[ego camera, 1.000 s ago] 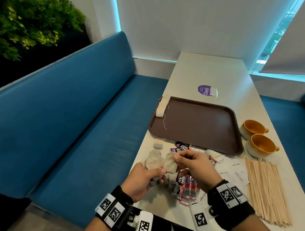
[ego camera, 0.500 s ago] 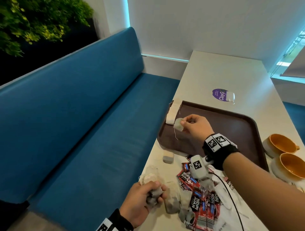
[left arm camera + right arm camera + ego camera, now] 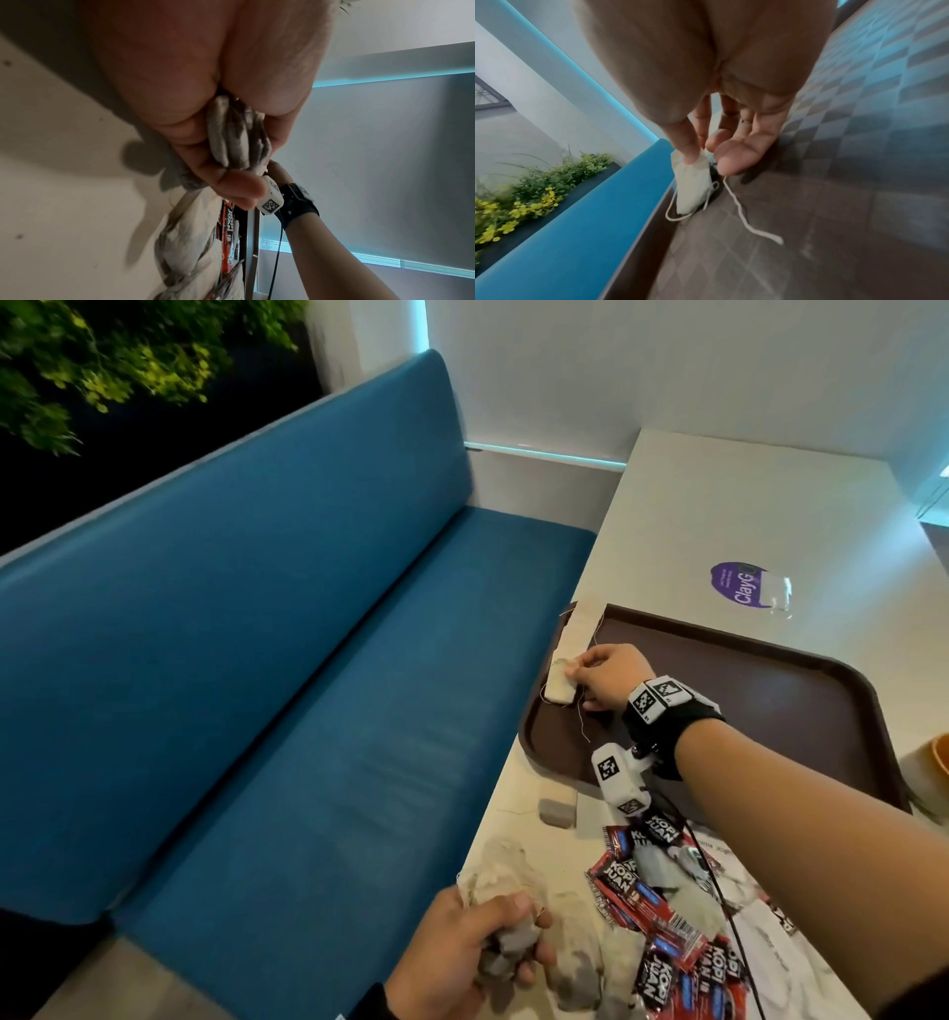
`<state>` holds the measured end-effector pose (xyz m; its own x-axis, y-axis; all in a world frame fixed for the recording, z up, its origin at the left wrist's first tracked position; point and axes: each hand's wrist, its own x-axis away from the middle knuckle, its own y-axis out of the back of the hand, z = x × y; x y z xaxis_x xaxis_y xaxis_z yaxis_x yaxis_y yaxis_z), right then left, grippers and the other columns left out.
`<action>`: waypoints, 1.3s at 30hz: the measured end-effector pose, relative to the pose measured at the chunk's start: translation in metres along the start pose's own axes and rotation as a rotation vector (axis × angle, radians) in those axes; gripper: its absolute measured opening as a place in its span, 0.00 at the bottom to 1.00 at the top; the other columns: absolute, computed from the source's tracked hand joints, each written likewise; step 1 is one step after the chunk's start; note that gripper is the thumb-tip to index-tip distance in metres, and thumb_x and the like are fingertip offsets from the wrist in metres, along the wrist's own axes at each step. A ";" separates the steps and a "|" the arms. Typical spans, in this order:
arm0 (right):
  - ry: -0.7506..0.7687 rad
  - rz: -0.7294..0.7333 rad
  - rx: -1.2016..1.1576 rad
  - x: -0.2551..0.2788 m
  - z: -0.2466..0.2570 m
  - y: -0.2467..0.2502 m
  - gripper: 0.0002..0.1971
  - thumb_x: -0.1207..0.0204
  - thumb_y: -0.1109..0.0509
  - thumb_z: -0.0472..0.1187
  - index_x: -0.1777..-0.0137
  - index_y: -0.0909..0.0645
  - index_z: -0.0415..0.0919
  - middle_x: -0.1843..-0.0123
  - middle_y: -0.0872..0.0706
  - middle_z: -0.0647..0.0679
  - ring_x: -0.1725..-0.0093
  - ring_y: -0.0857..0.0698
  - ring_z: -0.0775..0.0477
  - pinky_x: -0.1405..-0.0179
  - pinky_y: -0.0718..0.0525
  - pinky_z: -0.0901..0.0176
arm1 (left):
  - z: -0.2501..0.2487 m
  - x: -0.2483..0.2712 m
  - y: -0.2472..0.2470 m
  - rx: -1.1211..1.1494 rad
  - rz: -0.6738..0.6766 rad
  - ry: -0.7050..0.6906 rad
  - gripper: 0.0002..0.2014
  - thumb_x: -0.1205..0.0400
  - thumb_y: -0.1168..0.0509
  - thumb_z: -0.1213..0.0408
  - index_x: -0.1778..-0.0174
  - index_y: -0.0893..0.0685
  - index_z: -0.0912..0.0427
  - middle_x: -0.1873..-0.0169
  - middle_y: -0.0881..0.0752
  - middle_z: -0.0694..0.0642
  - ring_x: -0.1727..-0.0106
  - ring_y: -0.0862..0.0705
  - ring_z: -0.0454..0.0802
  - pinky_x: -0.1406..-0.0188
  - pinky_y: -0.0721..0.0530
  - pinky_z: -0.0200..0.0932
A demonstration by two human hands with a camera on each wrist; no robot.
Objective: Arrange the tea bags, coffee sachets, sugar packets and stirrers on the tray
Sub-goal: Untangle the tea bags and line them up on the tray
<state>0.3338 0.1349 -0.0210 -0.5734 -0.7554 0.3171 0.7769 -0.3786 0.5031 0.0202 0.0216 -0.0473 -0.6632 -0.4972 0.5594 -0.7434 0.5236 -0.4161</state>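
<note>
A brown tray lies on the pale table. A row of tea bags leans along its left rim. My right hand pinches one white tea bag at the near end of that row. In the right wrist view the tea bag hangs from the hand onto the tray floor, strings trailing. My left hand grips a bunch of tea bags above the table's near left edge. Red coffee sachets lie heaped to its right.
One loose tea bag sits on the table just before the tray. An orange cup shows at the right edge. A purple sticker lies beyond the tray. A blue bench runs along the table's left side.
My right hand took a tea bag from the left hand's bunch, carried it to the tray's left rim and lowered it onto the row's near end. The left hand stayed low.
</note>
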 end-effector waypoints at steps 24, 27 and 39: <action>0.136 0.000 -0.011 0.066 0.006 0.019 0.14 0.22 0.22 0.39 0.39 0.18 0.45 0.60 0.12 0.46 0.69 0.14 0.49 0.62 0.10 0.49 | 0.003 0.004 0.005 0.238 0.090 0.040 0.17 0.25 0.36 0.65 0.54 0.08 0.75 0.55 0.14 0.76 0.57 0.17 0.65 0.62 0.21 0.51; 0.184 0.051 -0.021 0.109 0.004 0.026 0.09 0.22 0.22 0.41 0.44 0.15 0.47 0.56 0.10 0.42 0.68 0.14 0.48 0.62 0.11 0.50 | 0.001 0.008 0.003 0.252 0.074 0.041 0.19 0.25 0.40 0.68 0.50 0.10 0.79 0.54 0.14 0.78 0.59 0.16 0.66 0.63 0.15 0.51; 0.128 0.206 -0.281 0.274 -0.055 0.002 0.05 0.24 0.19 0.40 0.50 0.11 0.46 0.60 0.11 0.49 0.65 0.13 0.50 0.62 0.14 0.51 | 0.011 0.038 -0.029 0.040 0.107 -0.116 0.15 0.25 0.27 0.68 0.44 0.10 0.72 0.49 0.11 0.77 0.55 0.09 0.70 0.60 0.08 0.50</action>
<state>0.1926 -0.1027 0.0225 -0.3744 -0.8852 0.2761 0.9238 -0.3306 0.1928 0.0155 -0.0200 -0.0218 -0.7423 -0.5183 0.4247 -0.6696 0.5507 -0.4983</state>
